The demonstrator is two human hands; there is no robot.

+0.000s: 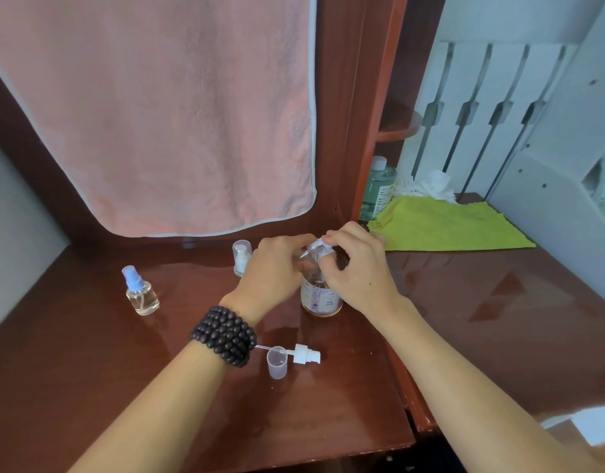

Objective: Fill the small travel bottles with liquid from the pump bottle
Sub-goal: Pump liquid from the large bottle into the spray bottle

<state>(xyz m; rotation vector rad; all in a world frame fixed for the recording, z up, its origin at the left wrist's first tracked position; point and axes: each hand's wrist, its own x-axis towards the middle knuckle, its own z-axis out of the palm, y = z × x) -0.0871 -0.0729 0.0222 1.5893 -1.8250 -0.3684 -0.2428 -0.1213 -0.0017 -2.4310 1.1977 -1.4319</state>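
The pump bottle (321,299), clear with a pale label, stands upright at the middle of the brown table (89,370). My left hand (273,273), with a dark bead bracelet on its wrist, holds a small clear travel bottle (310,250) tilted, its threaded neck against the pump's top. My right hand (357,268) pinches the white pump head (325,246) above the bottle. Both hands hide most of the pump and the small bottle. A loose white pump top with its tube (306,354) and a clear cap (277,362) lie near the front.
A blue-topped spray bottle (141,295) stands at the left, and a small capped white pump bottle (242,257) behind my left hand. A pink towel (157,114) hangs at the back. At the right lie a yellow-green cloth (447,227), a green bottle (377,189) and crumpled tissue (427,186).
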